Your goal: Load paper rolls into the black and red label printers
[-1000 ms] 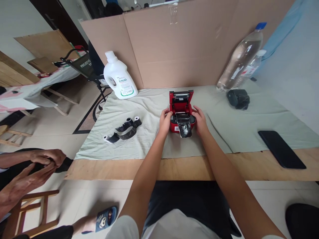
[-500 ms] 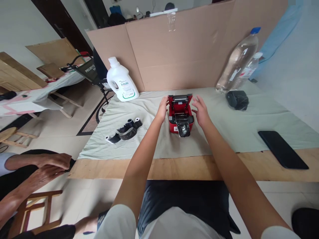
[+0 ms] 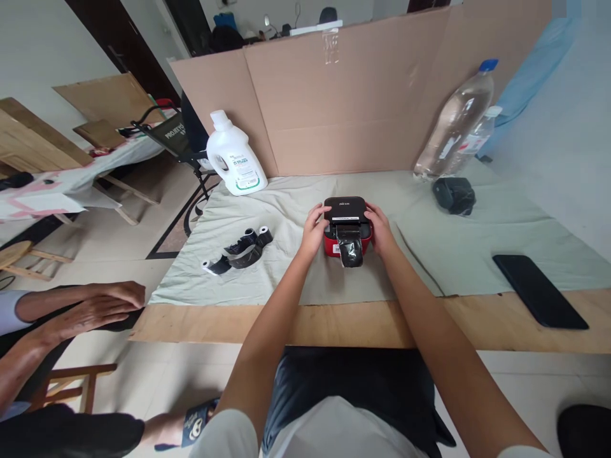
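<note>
A small red and black label printer (image 3: 347, 216) sits on the cloth in front of me, its black lid lowered. From its front hangs a shiny black strip (image 3: 351, 247). My left hand (image 3: 315, 228) holds the printer's left side, fingers bent over the lid's edge. On the opposite side, my right hand (image 3: 379, 226) grips the lid's edge and the body. The printer's sides are partly hidden under my fingers. Left of my arm lie several rolls (image 3: 243, 248) with black wrapping and white ends.
A white detergent bottle (image 3: 237, 156) stands at the back left, before a cardboard panel (image 3: 324, 121). Clear bottles (image 3: 456, 121), a black wrapped object (image 3: 454, 194) and a dark phone (image 3: 539, 291) are on the right. Another person's hands (image 3: 105, 306) rest beyond the table's left end.
The printer's lid, raised before, has come down flat. Both my hands have moved slightly down and closed in on the printer's sides; my right hand was apart from it earlier.
</note>
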Tool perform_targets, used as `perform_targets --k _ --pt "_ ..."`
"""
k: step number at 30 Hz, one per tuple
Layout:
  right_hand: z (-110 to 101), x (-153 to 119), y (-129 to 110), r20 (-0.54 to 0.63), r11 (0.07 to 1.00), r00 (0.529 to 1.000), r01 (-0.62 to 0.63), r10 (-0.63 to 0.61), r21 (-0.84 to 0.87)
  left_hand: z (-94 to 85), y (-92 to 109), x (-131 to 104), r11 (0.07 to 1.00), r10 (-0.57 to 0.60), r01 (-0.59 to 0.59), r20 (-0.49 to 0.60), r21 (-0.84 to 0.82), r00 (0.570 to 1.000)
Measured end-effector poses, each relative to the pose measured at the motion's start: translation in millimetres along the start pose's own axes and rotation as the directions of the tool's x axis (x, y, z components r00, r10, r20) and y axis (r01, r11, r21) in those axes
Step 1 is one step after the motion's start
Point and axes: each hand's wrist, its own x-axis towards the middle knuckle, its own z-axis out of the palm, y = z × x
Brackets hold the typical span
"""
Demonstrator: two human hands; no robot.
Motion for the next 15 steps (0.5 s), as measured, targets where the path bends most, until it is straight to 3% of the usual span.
perform_targets --k 3,11,15 --pt "1.8 -0.8 0.6 0.014 1.0 1.0 0.024 -0.024 -0.018 -4.8 -0.9 -8.6 0.995 0.085 -0.088 0.05 0.056 0.995" --pt "-0.3 -8.2 4.7 0.051 0.998 0.997 0.052 -0.054 0.038 3.7 -22.4 -11.8 0.997 0.071 -0.072 -0.021 -0.03 0.997" --pt "-3.3 -10.2 2.9 0.104 0.998 0.993 0.052 -0.056 0.036 4.9 -26.3 -13.6 0.997 0.077 -0.076 -0.037 0.015 0.996"
